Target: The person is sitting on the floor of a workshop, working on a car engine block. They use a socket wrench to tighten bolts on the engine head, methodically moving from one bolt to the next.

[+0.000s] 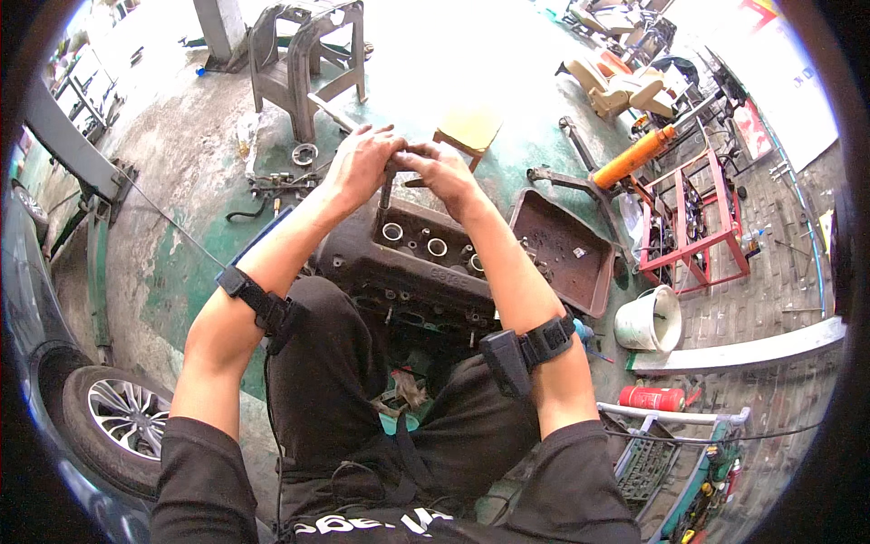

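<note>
In front of my knees stands a dark, oily engine cylinder head with its cover (408, 272), a row of round light-rimmed holes along its top. A socket wrench with a long bar handle (332, 112) is held over the far left end. Its dark extension shaft (387, 192) points down to the cover; the lower tip cannot be made out clearly. My left hand (364, 163) is closed at the top of the wrench, beside the handle. My right hand (441, 174) meets it there, its fingers curled around the wrench head.
A brown metal tray (566, 249) sits right of the engine. Metal parts (281, 184) lie on the floor to the left. Around stand a grey plastic stool (304, 68), a white bucket (645, 320), a red metal frame (693, 222), a fire extinguisher (652, 398) and a car wheel (122, 415).
</note>
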Motion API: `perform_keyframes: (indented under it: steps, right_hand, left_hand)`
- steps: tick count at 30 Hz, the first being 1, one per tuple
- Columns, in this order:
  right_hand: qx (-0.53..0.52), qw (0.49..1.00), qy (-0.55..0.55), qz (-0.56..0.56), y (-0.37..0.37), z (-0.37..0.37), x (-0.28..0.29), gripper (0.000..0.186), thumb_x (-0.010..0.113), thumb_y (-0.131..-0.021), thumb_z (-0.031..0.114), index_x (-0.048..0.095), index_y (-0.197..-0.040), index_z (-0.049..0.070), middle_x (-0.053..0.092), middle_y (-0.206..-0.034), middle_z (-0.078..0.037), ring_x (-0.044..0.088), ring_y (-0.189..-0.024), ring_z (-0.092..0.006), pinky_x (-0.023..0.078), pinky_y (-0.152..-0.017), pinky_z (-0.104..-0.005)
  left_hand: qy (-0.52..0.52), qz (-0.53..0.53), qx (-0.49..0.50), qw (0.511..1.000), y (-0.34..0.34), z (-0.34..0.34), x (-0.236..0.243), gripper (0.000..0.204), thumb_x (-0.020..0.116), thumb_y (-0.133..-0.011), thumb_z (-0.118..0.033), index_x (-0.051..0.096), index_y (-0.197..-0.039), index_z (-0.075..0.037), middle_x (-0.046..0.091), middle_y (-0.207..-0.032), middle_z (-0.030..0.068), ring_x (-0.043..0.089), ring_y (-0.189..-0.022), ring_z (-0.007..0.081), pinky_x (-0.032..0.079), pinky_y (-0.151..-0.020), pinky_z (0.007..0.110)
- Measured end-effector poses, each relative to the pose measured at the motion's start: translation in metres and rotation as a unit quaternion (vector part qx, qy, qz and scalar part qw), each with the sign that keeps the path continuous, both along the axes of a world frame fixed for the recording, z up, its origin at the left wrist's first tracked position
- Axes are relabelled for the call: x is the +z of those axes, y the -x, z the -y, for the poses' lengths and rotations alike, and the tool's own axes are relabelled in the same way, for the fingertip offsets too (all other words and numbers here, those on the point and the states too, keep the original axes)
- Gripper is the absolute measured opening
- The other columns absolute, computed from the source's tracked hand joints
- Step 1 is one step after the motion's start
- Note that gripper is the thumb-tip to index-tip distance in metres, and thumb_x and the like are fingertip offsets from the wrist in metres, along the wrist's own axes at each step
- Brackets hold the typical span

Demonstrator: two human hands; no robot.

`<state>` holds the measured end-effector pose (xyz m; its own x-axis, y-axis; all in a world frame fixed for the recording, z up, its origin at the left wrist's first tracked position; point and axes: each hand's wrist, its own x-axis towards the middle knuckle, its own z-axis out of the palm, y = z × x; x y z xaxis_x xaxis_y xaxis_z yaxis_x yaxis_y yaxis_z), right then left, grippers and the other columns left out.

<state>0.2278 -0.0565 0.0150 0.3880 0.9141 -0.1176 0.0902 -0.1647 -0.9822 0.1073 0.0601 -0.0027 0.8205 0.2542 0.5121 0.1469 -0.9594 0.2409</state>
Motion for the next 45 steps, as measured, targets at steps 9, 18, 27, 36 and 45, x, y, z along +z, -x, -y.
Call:
perform_keyframes:
  steps: [9,18,27,36,45]
  right_hand:
    - [-0.092,0.964,-0.012,-0.248,-0.018,-0.031,-0.023,0.027,0.046,-0.092,0.033,0.061,-0.100,0.012,0.063,-0.103,-0.004,0.058,-0.097,-0.0194,0.048,-0.082,-0.0407]
    - [0.124,0.912,-0.022,-0.391,-0.028,-0.072,-0.035,0.023,0.053,-0.092,0.022,0.062,-0.102,0.004,0.067,-0.095,-0.013,0.065,-0.088,-0.0251,0.053,-0.080,-0.0373]
    - [0.169,0.854,-0.056,-0.488,-0.027,-0.087,-0.044,0.059,0.046,-0.096,0.040,0.039,-0.138,0.001,0.056,-0.127,-0.023,0.058,-0.112,-0.0311,0.046,-0.096,-0.0417]
    - [-0.045,0.862,-0.068,-0.501,-0.046,-0.081,-0.050,0.027,0.054,-0.092,0.033,0.059,-0.098,0.007,0.064,-0.089,-0.012,0.062,-0.076,-0.0252,0.053,-0.070,-0.0374]
    - [-0.224,0.873,-0.056,-0.429,-0.036,-0.014,-0.032,0.024,0.052,-0.090,0.030,0.062,-0.102,0.012,0.069,-0.102,-0.007,0.062,-0.100,-0.0241,0.046,-0.087,-0.0405]
  left_hand:
    - [0.080,0.031,-0.027,0.996,-0.004,0.011,-0.004,0.032,0.060,-0.072,0.004,0.061,-0.103,-0.002,0.061,-0.112,0.0164,0.052,-0.117,0.0336,0.028,-0.110,0.050]
    - [0.050,-0.019,-0.054,0.997,0.003,0.019,0.009,0.049,0.066,-0.060,-0.004,0.053,-0.107,-0.001,0.051,-0.118,0.0198,0.039,-0.122,0.0399,0.030,-0.107,0.048]
    - [0.080,0.075,-0.053,0.993,-0.004,0.029,-0.002,0.027,0.071,-0.067,-0.008,0.062,-0.092,-0.003,0.051,-0.111,0.0177,0.043,-0.114,0.0384,0.035,-0.101,0.048]
    - [0.219,0.166,-0.061,0.960,0.005,0.026,-0.003,0.023,0.054,-0.061,0.011,0.067,-0.076,-0.001,0.065,-0.109,0.0118,0.051,-0.120,0.0327,0.040,-0.102,0.040]
    - [0.327,0.068,0.015,0.943,0.006,0.003,-0.003,0.053,0.057,-0.067,0.004,0.061,-0.120,0.000,0.066,-0.114,0.0184,0.063,-0.106,0.0216,0.046,-0.094,0.030]
